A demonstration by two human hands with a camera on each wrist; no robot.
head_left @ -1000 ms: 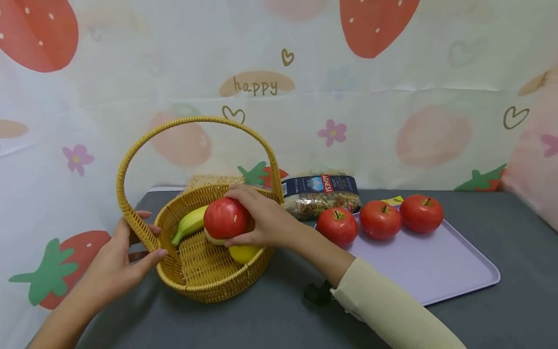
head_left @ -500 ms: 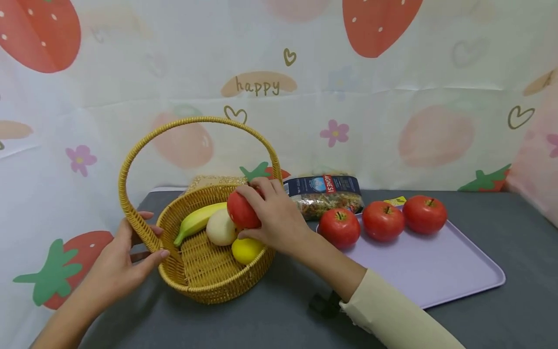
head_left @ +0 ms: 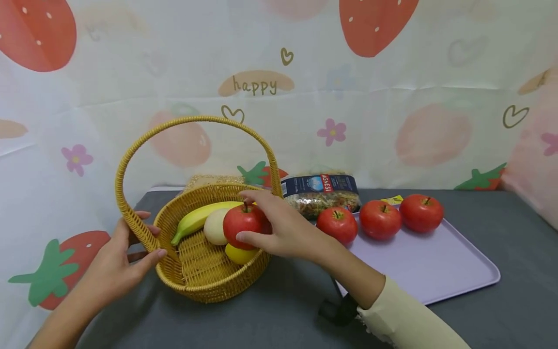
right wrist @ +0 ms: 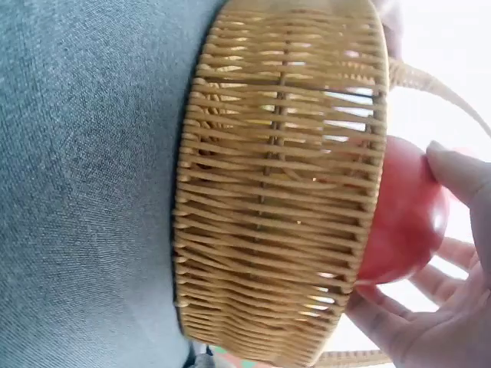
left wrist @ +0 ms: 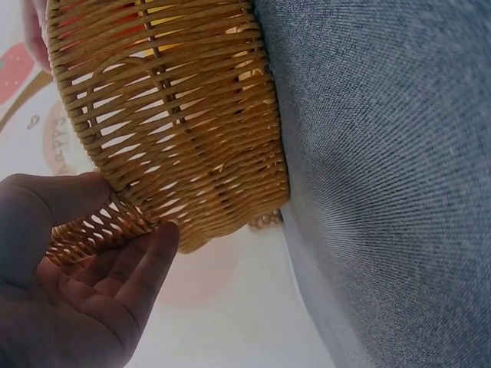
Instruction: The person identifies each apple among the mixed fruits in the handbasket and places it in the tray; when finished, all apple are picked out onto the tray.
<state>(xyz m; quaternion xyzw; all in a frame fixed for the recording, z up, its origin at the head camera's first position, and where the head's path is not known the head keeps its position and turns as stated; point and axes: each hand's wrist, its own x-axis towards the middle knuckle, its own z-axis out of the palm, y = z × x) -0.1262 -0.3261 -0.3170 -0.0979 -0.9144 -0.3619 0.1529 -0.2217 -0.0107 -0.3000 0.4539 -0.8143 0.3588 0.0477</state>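
My left hand [head_left: 115, 259] grips the yellow wicker basket [head_left: 209, 293] where its tall handle meets the left side. In the left wrist view, thumb and fingers [left wrist: 146, 268] pinch the woven edge. My right hand [head_left: 287, 228] holds a red apple [head_left: 241, 227], stem up, at the basket's right side. The right wrist view has this apple [right wrist: 406, 218] partly behind the rim, thumb on one side and fingers on the other. Inside the basket lie a banana [head_left: 192, 225], a pale round fruit [head_left: 214, 228] and a lemon [head_left: 238, 254], the latter two partly covered by the apple.
On the right, a lilac tray [head_left: 436, 271] carries three red apples [head_left: 380, 219] along its back edge. A pasta bag [head_left: 320, 194] lies behind, between basket and tray. Dark grey cloth [head_left: 279, 310] covers the table, and a strawberry-print curtain [head_left: 383, 97] hangs at the back.
The apple has moved from over the basket's middle to its right side and been turned stem up. My left hand keeps its grip on the basket.
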